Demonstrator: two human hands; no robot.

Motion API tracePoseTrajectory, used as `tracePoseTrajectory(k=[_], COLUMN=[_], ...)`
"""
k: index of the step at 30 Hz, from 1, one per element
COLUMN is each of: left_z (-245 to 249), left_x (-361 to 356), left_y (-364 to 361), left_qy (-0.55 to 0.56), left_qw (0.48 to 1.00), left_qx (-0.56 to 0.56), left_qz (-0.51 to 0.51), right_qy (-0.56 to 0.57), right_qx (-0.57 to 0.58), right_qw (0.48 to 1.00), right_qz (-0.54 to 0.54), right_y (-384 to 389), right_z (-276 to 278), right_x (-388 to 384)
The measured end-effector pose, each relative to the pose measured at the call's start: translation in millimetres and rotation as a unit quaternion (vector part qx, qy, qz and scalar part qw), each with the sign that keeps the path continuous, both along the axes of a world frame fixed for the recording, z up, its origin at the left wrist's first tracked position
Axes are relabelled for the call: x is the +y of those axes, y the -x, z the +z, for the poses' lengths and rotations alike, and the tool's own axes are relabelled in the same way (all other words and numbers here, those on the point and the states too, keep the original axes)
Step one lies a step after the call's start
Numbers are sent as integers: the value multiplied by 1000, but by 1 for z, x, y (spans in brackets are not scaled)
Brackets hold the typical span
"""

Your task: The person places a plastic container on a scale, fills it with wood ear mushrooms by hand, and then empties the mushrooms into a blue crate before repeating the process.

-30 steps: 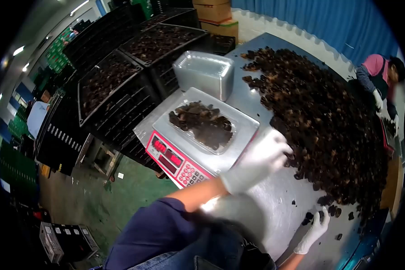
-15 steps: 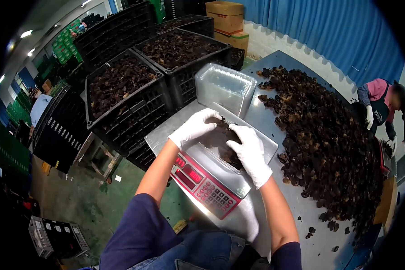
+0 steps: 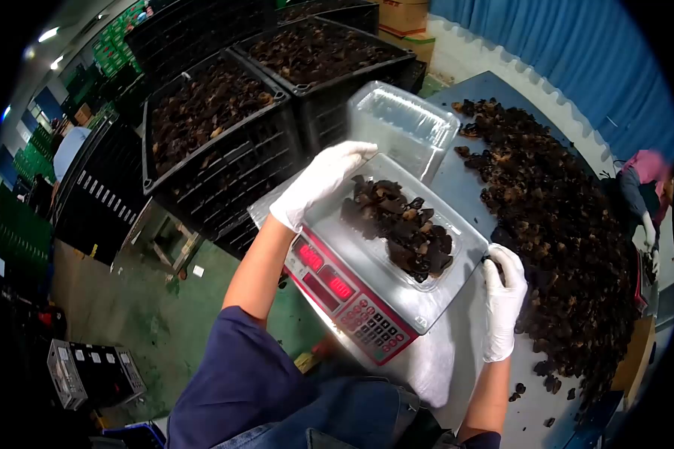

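A clear plastic tray [image 3: 457, 253] lies on the metal pan of a red-and-white digital scale [image 3: 352, 298]. Inside it are dark, curled pieces of wood ear mushroom [image 3: 408, 230]. My left hand [image 3: 326, 179], in a white glove, is over the far left part of the pan, fingers stretched out and holding nothing. My right hand [image 3: 505, 299], also gloved, is beside the pan's right corner, at the edge of a large heap of wood ear mushrooms [image 3: 569, 232]. Its thumb and fingers are bent together around a small dark piece, partly hidden.
Stacked clear trays [image 3: 404, 127] stand behind the scale on the metal table [image 3: 464, 194]. Black crates [image 3: 217, 161] full of mushrooms stand at the left. A white bundle [image 3: 430, 367] lies near my front. Another gloved person [image 3: 640, 194] works at the far right.
Both hands have come away from the tray, uncovering the mushrooms in it. My left hand is slightly up and left; my right has moved right to the heap. The view has shifted.
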State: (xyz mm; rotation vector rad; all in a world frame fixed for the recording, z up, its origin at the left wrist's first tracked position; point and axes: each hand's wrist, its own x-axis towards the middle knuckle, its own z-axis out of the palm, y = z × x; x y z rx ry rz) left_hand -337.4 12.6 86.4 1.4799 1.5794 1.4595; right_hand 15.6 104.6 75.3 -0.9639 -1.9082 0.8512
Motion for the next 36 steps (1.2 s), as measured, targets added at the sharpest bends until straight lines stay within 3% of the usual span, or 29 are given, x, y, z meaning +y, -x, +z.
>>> tracePoseTrajectory(k=[1,6,10,11,13,17,21,23,24,26,28,29,31,33,36], left_z=[1,11,-16,-23,-50,-46,-56,-53,-50,-43,-48,-42,-27,-24,-12], left_x=[0,-3,4,4,12,10,10,8,8,5,4,3,0,2,14], left_y=[6,2,-1,-7,4,-14,-24,-37,-43,-57,-57,-58,-59,-58,-74], left_qy=[-27,57,98,122,125,96,70,105,106,113,89,86,19,-2,-35], left_qw=[999,991,985,965,971,976,982,971,981,984,988,988,965,964,934], left_qx=[40,-38,-29,-209,-193,-166,-146,-192,-120,-96,10,13,220,233,348], left_qz=[8,117,140,106,67,101,101,94,105,103,130,129,143,125,73], right_qy=[-2,32,51,23,22,60,198,228,252,288,278,271,268,237,245], right_qx=[-16,3,-5,-11,-26,-21,107,131,156,191,189,185,195,165,165], right_qw=[1000,999,998,999,998,997,974,964,955,938,942,945,943,957,954], right_qz=[-5,-8,-36,-24,-47,-47,-32,-19,-22,-18,-19,-15,-20,-31,-42], right_y=[-5,-18,-11,-13,-7,0,4,-1,-4,-6,-17,-20,-26,-36,-40], right_z=[-3,-22,-25,-37,-38,-42,-64,-71,-68,-60,-63,-65,-64,-68,-61], right_x=[1,1,-8,-5,-11,-18,-16,-14,-16,-23,-21,-21,-24,-23,-26])
